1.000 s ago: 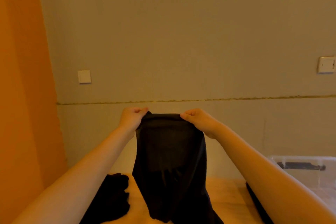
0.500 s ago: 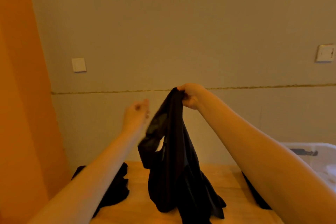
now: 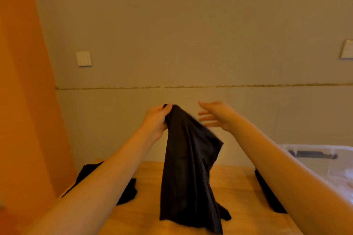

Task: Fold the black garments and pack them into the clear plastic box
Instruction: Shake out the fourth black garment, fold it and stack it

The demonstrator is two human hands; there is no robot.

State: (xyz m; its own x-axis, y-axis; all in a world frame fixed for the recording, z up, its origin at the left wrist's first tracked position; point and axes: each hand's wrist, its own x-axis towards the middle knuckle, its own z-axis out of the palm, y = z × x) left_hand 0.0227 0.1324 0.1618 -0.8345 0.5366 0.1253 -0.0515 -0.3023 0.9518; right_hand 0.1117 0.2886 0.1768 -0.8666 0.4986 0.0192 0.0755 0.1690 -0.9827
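Note:
A black garment [image 3: 188, 173] hangs in the air above the wooden table [image 3: 235, 191], its lower end trailing on the tabletop. My left hand [image 3: 157, 118] pinches its top edge and holds it up. My right hand [image 3: 215, 115] hovers just right of the garment with its fingers spread, holding nothing. A second black garment [image 3: 126, 191] lies crumpled on the table's left side, partly hidden by my left forearm. A third black garment [image 3: 267, 192] lies at the right, partly behind my right forearm. The clear plastic box [image 3: 313, 160] stands at the far right.
A grey wall rises close behind the table, with a switch plate [image 3: 83, 58] at the left and another [image 3: 346, 49] at the right edge. An orange panel [image 3: 24, 101] stands along the left side. The box carries a dark handle [image 3: 312, 154].
The garment passed from hand to hand: one second ago both hands held it spread, then only the right held it, and now the left holds it while the right is off it.

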